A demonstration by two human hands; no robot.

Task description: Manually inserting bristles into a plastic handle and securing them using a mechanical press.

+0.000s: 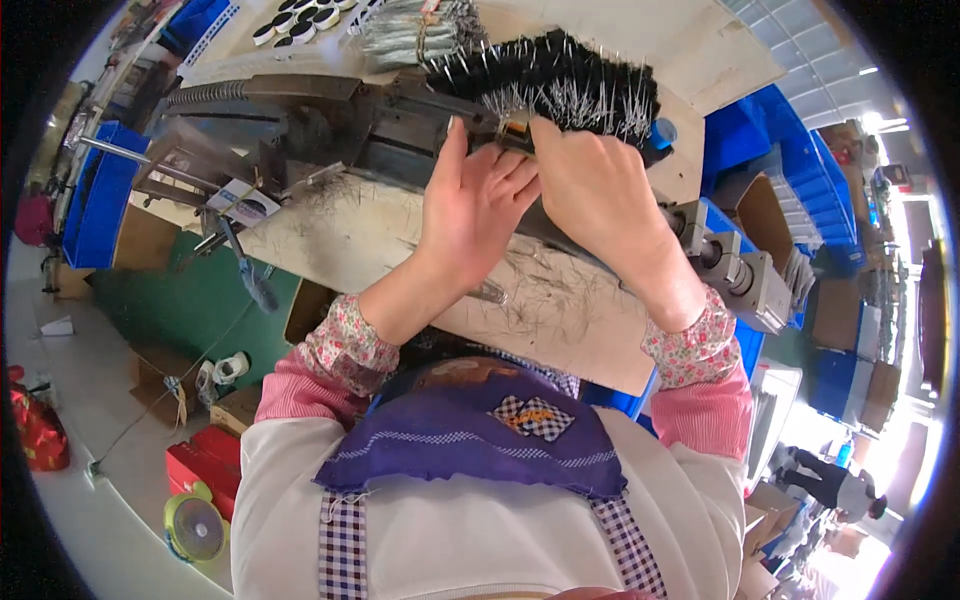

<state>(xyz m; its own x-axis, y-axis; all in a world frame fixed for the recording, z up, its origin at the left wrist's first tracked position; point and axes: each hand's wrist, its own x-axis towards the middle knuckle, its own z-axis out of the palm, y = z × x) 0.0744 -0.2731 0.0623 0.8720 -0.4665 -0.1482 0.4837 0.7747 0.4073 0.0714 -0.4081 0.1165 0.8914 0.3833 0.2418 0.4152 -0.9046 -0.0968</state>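
Note:
Both hands meet at the metal machine (400, 135) on the wooden bench. My left hand (475, 205) is palm up, its thumb stretched out and its fingers half bent toward the right hand; I see nothing held in it. My right hand (595, 185) is closed with its back up, thumb at the machine's edge beside a small orange-yellow part (515, 128). Whatever its fingers grip is hidden. Just beyond lies a heap of black bristle brushes (560, 75) with thin wire stems. A tied bundle of pale wire stems (420, 35) lies to its left.
Loose dark bristles (540, 285) litter the bench top (600, 340). Metal cylinders (735, 275) stand at its right end, near blue bins (790, 160). A blue cap (663, 133) sits by the brushes. A green fan (195, 525) is at lower left; a person (835, 485) is far right.

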